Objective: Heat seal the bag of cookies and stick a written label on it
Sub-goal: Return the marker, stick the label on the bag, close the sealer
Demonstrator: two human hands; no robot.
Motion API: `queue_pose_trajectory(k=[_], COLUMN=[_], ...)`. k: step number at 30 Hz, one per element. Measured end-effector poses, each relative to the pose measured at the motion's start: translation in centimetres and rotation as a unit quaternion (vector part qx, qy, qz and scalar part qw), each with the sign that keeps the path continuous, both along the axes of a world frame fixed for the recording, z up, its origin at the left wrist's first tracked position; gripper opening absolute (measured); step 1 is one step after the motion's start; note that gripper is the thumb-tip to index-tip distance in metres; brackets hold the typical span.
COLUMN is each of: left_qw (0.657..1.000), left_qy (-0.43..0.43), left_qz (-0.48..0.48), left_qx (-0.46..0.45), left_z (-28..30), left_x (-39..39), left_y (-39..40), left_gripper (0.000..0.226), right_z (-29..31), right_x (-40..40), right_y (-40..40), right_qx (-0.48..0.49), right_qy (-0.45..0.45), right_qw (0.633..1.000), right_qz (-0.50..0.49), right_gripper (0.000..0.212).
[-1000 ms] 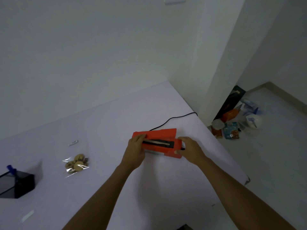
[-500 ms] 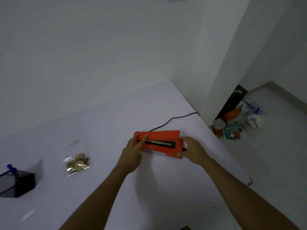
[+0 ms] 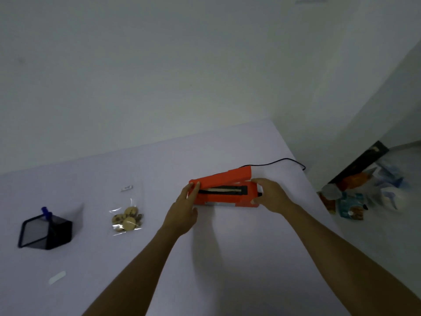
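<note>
Both hands hold the orange plastic heat sealer: left hand pinching its lid end, right hand gripping the hinge end. At nine o'clock lies the clear, limp, slippery bag of cookies; best pinched by its empty top edge.

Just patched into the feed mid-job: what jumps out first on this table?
The orange sealer near the table's right edge, its lid raised, with both hands on it: the left hand at its left end, the right hand at its right end. Left of it lies the clear cookie bag, apart from the sealer. A black pen holder sits at far left.
</note>
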State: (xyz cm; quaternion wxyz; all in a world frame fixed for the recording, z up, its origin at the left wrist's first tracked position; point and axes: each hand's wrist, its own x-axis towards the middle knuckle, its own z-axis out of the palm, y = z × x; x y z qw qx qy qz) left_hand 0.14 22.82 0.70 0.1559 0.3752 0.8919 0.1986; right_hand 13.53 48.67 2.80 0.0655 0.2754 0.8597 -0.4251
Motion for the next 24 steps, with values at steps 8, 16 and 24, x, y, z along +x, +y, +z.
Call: queue_pose_trajectory(k=[8,16,24], left_qw=[0.997,0.993,0.993], left_qy=[0.001,0.020,0.018], left_qz=[0.082,0.113,0.120], left_qx=[0.001,0.013,0.005], left_z=[0.2,-0.1,-0.3], left_x=[-6.2,-10.1,-10.0], left_y=[-0.1,0.5,0.9], left_gripper=[0.081,0.079,0.078], right_z=[0.0,-0.2,-1.6], right_x=[-9.7,-15.2,-14.9], right_y=[0.5,1.7,1.8], right_qx=[0.005,0.008,0.015], right_qy=[0.000,0.018,0.016], right_qw=[0.999,0.996,0.996], right_qz=[0.054,0.091,0.082], right_gripper=[0.075,0.068,0.079])
